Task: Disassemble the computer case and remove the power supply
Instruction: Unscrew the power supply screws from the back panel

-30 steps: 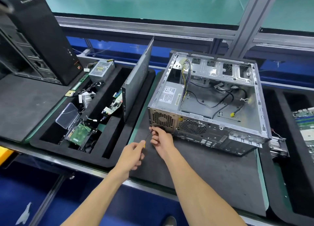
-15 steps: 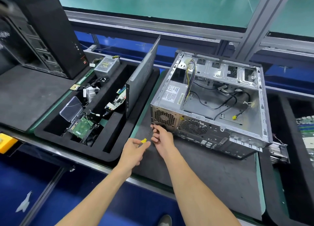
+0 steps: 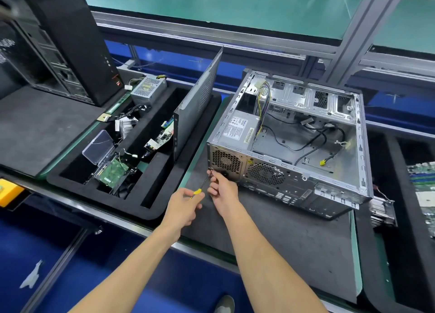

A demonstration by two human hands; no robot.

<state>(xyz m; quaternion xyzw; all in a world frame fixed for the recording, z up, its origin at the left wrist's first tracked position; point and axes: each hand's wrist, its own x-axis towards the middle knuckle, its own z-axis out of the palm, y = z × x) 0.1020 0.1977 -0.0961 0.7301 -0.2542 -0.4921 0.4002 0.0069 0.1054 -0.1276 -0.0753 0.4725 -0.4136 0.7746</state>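
Left hand (image 3: 182, 207) grips a yellow-handled screwdriver (image 3: 202, 186); right hand (image 3: 222, 188) pinches its shaft at the case's rear corner.

The open computer case (image 3: 292, 145) lies on its side on the dark mat (image 3: 282, 237), power supply (image 3: 237, 130) still inside at the near-left, its white label too small to read. A yellow warning triangle sticker (image 3: 250, 162) sits between the rear fan grilles. The black tower (image 3: 70, 37) shows faint lettering, unreadable.

bare mat (image 3: 294, 242) lies open in front of the case (image 3: 294, 148); the upright side panel (image 3: 197, 105) and parts tray (image 3: 150, 209) block its left side.
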